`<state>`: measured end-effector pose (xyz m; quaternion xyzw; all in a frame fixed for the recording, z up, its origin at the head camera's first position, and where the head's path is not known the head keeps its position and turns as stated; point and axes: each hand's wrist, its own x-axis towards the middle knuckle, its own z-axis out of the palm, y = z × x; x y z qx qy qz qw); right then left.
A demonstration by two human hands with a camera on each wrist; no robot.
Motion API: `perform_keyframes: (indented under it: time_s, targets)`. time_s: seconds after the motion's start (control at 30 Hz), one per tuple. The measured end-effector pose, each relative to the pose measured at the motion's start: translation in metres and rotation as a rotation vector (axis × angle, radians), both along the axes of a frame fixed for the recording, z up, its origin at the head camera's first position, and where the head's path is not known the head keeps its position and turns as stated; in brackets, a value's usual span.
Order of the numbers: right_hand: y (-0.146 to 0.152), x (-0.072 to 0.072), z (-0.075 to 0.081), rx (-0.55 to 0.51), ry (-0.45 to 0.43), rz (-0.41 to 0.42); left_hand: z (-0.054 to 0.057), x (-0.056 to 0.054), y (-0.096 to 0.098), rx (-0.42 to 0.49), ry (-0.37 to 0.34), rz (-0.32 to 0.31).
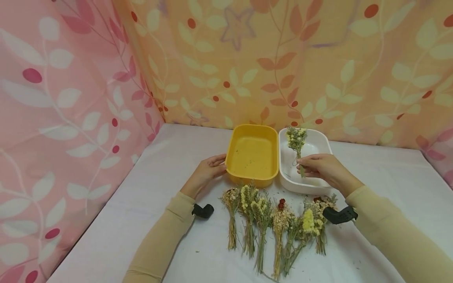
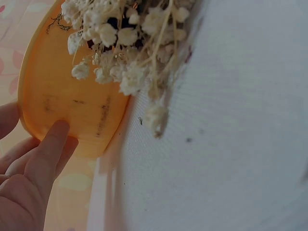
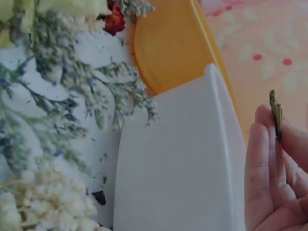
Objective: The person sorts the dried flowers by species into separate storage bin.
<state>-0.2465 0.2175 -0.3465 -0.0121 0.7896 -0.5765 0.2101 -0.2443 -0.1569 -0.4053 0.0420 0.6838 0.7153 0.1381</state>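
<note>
My right hand pinches a small dried flower bunch by its stems, over the white plastic basin. Yellow and green heads point away from me; the cut stem ends stick out past the fingertips in the right wrist view. On the other side, my left hand touches the left side of the yellow basin. Its fairly straight fingers lie against the outer wall in the left wrist view, with the thumb up at the rim.
Several dried bunches lie in a row in front of the basins, among them a cream one and one with a red bloom. Plant crumbs dot the white tablecloth. A patterned cloth hangs close behind the basins.
</note>
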Motion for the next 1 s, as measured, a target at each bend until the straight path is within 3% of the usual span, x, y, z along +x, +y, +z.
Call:
perform_keyframes:
  time_s: [0.5,1.0]
  targets:
    - [-0.008,-0.02,-0.019,-0.139,-0.115,-0.076,0.001,0.0,-0.001,-0.016,0.0,-0.006]
    - [-0.01,-0.037,-0.033,-0.113,-0.215,-0.096,0.001,0.001,-0.001,-0.018,0.003,-0.012]
